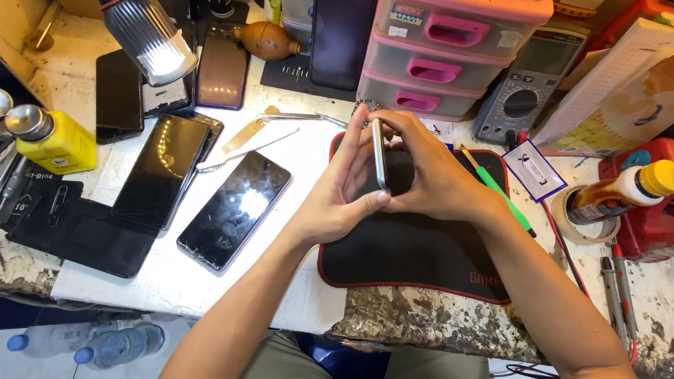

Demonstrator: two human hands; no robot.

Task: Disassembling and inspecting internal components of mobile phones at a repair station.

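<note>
Two hands meet over the black mat (419, 249) with red trim that lies on the worn bench top, and between them stands a slim phone (379, 154) held on edge, its silver side turned up toward the camera. The left hand (342, 193) is closed on the phone from the left, thumb pressed at its lower end and fingers reaching up along its side; the right hand (433, 170) is closed on it from the right, fingers curled over the upper end. The phone is raised just above the mat, not lying on it. To the left, on a white sheet, a dark phone (234, 210) lies face up, with another dark phone (161, 170) just beside it, partly over a black case. A yellow bottle (59, 139) with a metal cap stands near the far left edge, by a bundle of metal tools. Behind the hands is a pink drawer unit (455, 26), with a grey multimeter (527, 83) to its right. A green-handled tool (499, 191) lies along the mat's right edge, partly hidden by the right forearm. A desk lamp (145, 30) shines down from above.
</note>
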